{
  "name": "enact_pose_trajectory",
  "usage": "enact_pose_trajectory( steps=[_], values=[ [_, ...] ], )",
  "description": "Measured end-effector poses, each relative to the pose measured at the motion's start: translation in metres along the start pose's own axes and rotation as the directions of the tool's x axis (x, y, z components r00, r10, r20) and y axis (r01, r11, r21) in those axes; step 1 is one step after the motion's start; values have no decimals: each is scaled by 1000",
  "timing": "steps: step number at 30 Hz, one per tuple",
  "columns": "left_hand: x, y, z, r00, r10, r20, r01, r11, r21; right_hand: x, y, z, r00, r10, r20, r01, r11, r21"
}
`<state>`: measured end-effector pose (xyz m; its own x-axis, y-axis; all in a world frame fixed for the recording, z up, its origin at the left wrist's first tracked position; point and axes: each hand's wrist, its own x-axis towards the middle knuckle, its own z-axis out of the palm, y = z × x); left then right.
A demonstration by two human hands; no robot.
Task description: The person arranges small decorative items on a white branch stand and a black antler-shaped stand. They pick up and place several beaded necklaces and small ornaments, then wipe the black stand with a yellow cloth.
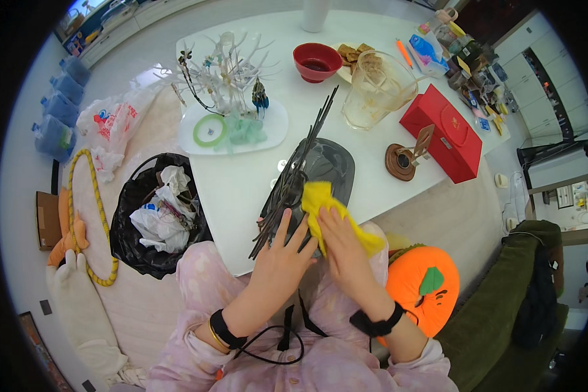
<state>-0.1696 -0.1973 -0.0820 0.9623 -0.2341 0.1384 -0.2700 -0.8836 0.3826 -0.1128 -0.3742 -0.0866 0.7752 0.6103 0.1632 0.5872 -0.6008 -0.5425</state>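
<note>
A dark grey glossy tray lies near the front edge of the white table. Across its left side runs a bundle of thin dark sticks, reaching past the tray at both ends. My left hand has its fingers spread over the tray's near end, beside the sticks; the contact under the fingertips is hidden. On the tray's near right part, my right hand presses a yellow cloth with its fingers laid along it. Part of the cloth hangs to the right, over my knee.
A white branching jewellery stand rises at the back left. Behind the tray are a red bowl and a clear pitcher. To the right stand a wooden holder and a red paper bag. A black-lined bin is left.
</note>
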Motion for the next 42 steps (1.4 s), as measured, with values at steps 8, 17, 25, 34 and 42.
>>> enact_pose_trajectory(
  steps=[8,17,25,34,42],
  values=[
    [-8,9,0,1000,2,16,-2,1000,-13,23,10,-6,998,-28,-50,26,999,-32],
    [-21,-53,-47,1000,-29,-13,22,936,-351,75,47,-8,988,-155,-9,153,963,222],
    [65,-82,-45,979,175,103,-106,873,-475,81,59,-14,977,-202,62,174,936,305],
    [63,-82,-22,979,187,81,-159,951,-266,5,11,-20,989,33,146,-47,994,97],
    [62,-83,-15,972,233,0,-229,956,-181,-8,-45,14,983,-147,109,130,980,149]
  ],
)
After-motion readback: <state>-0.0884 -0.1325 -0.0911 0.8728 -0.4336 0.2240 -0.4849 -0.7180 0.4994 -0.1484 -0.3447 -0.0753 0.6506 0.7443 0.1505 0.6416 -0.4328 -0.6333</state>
